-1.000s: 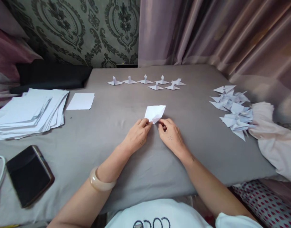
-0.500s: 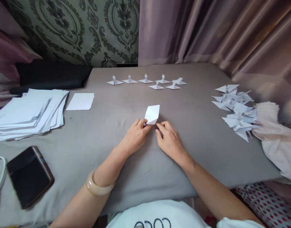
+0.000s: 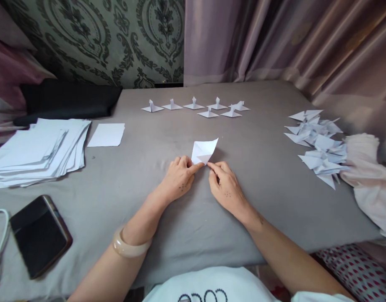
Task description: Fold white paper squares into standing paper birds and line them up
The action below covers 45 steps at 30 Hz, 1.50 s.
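Note:
A partly folded sheet of white paper (image 3: 204,149) lies on the grey cloth in front of me, its right flap raised off the table. My left hand (image 3: 179,176) is at its lower left, the index finger stretched out and pressing the near edge. At the lower right corner, my right hand (image 3: 226,184) has its fingertips on the paper, the thumb bent below. Whether the right fingers pinch the corner or just press it is hard to see. Beyond the hands, several folded paper cranes (image 3: 194,104) stand in two rows.
Stacked white sheets (image 3: 38,147) lie at the left, with a single square sheet (image 3: 106,134) beside them. A dark phone (image 3: 40,237) and a white cable (image 3: 1,239) are at the near left. Several flat folded papers (image 3: 319,140) are heaped at the right by a pale cloth (image 3: 366,167).
The paper's upper right flap has opened out to the right, showing a crease inside. My left index finger has straightened along the near edge. My right hand has shifted slightly right.

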### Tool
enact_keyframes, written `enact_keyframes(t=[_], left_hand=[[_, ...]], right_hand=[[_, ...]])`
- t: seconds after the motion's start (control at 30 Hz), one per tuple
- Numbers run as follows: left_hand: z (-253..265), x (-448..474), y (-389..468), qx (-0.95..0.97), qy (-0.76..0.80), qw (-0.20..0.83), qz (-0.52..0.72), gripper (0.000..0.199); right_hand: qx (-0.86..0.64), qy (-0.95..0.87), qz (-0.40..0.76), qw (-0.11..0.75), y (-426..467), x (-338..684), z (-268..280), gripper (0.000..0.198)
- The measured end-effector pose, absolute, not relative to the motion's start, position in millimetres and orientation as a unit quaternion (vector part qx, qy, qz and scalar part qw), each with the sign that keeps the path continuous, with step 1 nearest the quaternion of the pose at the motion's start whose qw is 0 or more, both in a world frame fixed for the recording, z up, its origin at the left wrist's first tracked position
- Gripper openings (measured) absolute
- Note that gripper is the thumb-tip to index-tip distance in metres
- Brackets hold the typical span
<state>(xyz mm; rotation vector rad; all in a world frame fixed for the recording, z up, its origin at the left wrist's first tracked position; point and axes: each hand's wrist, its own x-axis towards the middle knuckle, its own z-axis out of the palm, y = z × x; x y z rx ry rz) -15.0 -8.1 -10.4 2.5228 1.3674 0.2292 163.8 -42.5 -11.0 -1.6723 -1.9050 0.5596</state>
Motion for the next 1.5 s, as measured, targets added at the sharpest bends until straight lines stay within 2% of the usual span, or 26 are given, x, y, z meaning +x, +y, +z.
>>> enact_keyframes(t=[0.2,0.33,0.73,0.87,1.0,1.1,1.33,1.5], left_hand=[[-5.6,-15.8,-7.6,0.878,0.459,0.125,0.057,0.049],[-7.3,-19.5,-5.9,0.881,0.448,0.133,0.072,0.046],[-15.4,-32.8,0.2,0.878,0.421,0.182,0.136,0.042],[-12.2,-35.8,1.9,0.866,0.409,0.233,0.166,0.036],[-5.0,-37.1,2.5,0.799,0.455,0.33,0.213,0.021],[-1.6,-33.1,1.9,0.737,0.516,0.364,0.241,0.024],[-1.1,-12.7,-2.6,0.683,0.587,0.329,0.285,0.025],[-2.1,-9.2,-4.4,0.669,0.623,0.3,0.271,0.019]], right_hand=[[-0.626,-0.703,0.208,0.263,-41.6,163.0,-12.9,0.042],[-0.619,-0.726,0.191,0.228,-42.4,162.6,-12.4,0.043],[-0.597,-0.789,0.06,0.13,-48.1,155.1,-6.2,0.039],[-0.587,-0.804,0.026,0.091,-47.7,153.4,-2.7,0.039],[-0.567,-0.822,0.001,0.054,-44.9,153.9,1.1,0.038],[-0.554,-0.832,-0.008,0.037,-42.6,155.4,3.4,0.036],[-0.545,-0.837,-0.007,0.04,-41.5,157.6,5.3,0.034],[-0.56,-0.821,0.034,0.105,-39.8,161.7,-0.6,0.035]])
